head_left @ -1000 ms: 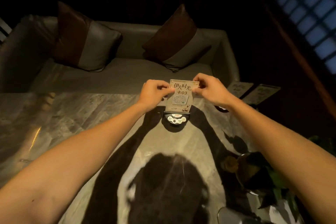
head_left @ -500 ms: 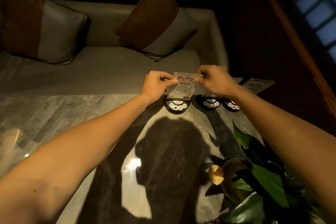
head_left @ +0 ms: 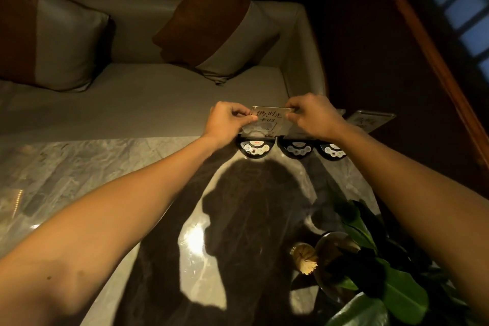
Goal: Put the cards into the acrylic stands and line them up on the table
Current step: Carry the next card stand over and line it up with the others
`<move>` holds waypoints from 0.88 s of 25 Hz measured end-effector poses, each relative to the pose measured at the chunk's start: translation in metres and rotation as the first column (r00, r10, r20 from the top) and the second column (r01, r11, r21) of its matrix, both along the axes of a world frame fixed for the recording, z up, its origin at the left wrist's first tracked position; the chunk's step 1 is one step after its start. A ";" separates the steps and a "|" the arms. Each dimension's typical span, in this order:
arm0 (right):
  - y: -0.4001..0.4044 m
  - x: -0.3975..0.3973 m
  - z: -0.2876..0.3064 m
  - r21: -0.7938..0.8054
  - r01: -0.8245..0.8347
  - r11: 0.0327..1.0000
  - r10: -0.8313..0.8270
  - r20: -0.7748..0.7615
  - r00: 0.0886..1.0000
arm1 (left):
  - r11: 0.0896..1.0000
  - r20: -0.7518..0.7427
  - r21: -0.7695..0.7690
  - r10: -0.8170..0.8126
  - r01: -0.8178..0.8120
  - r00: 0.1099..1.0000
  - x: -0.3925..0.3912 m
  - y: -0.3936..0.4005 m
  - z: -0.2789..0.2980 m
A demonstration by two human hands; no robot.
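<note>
A printed card in a clear acrylic stand (head_left: 268, 122) stands at the far edge of the marble table (head_left: 111, 172), on a black round base with buttons (head_left: 254, 149). My left hand (head_left: 229, 122) pinches its top left corner. My right hand (head_left: 313, 116) pinches its top right corner. Two more black bases (head_left: 296, 149) (head_left: 333, 151) sit in a row to its right. Behind my right hand another acrylic stand with a card (head_left: 370, 119) shows at the table's far right; the middle stand is mostly hidden.
A glass vase with a green-leaved plant (head_left: 370, 272) and a small jar of toothpicks (head_left: 304, 259) stand at the near right. Beyond the table is a grey sofa (head_left: 148, 103) with two brown-and-grey cushions (head_left: 219, 29). Dark wall and a wooden frame on the right.
The stand held in both hands has moved away from me and to the right, and now sits next to the other two bases. The view has shifted right and closer.
</note>
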State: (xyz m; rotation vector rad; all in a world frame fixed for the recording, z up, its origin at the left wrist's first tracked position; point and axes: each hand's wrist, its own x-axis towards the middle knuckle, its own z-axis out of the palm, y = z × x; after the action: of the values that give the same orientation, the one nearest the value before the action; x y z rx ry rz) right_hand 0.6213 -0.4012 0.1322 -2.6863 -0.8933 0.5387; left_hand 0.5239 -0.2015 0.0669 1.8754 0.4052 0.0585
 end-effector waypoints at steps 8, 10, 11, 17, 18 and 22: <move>-0.004 0.006 -0.003 0.017 0.016 1.000 -0.016 -0.003 1.000 | 1.000 0.009 -0.015 0.001 -0.001 1.000 0.003 -0.005 -0.004; -0.005 0.006 -0.004 0.023 0.023 0.999 -0.023 -0.009 1.000 | 1.000 0.006 -0.016 -0.006 0.007 1.000 0.003 -0.004 -0.006; -0.005 0.006 -0.005 0.024 0.024 0.999 -0.024 -0.010 1.000 | 1.000 0.005 -0.015 -0.010 0.010 1.000 0.003 -0.004 -0.007; -0.008 0.006 -0.001 0.009 0.011 1.000 -0.011 0.016 1.000 | 1.000 -0.008 0.003 -0.026 0.026 1.000 0.005 -0.004 -0.005; -0.009 0.006 0.000 0.007 0.007 1.000 -0.007 0.025 1.000 | 1.000 -0.010 0.004 -0.029 0.029 1.000 0.005 -0.004 -0.005; -0.009 0.003 0.001 -0.015 -0.031 0.999 0.032 0.055 0.998 | 1.000 -0.010 -0.013 -0.006 0.006 1.000 0.004 -0.006 -0.008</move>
State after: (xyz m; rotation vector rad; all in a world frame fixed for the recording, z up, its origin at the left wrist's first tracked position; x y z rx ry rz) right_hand 0.6244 -0.4098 0.1330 -2.7160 -0.9511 0.4815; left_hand 0.5276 -0.2080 0.0592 1.8651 0.4065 0.0424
